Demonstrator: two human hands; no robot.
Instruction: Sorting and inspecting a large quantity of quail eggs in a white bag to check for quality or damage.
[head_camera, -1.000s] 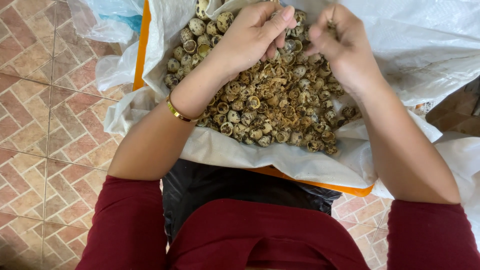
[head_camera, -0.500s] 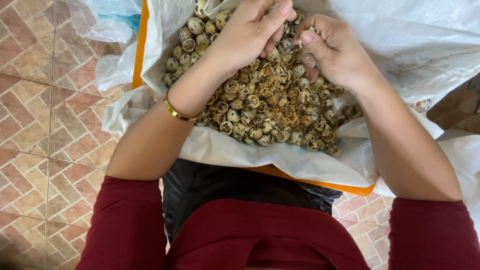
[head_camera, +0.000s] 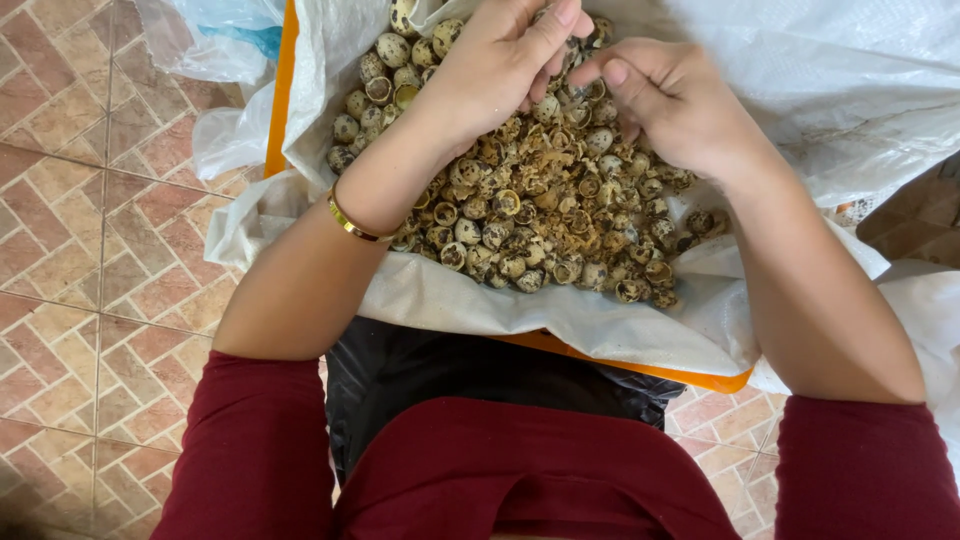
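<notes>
Below, brick-patterned tile floor (head_camera: 90, 250), perhaps outdoors, white sack (head_camera: 560, 315)

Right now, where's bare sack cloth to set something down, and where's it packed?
Free: the white sack strip between the speckled shell pile and the orange rim, and the cloth right of the right hand. Tiled floor on the left is bare too. Crowded: the pile's centre, and the top where the left hand meets the right.
</notes>
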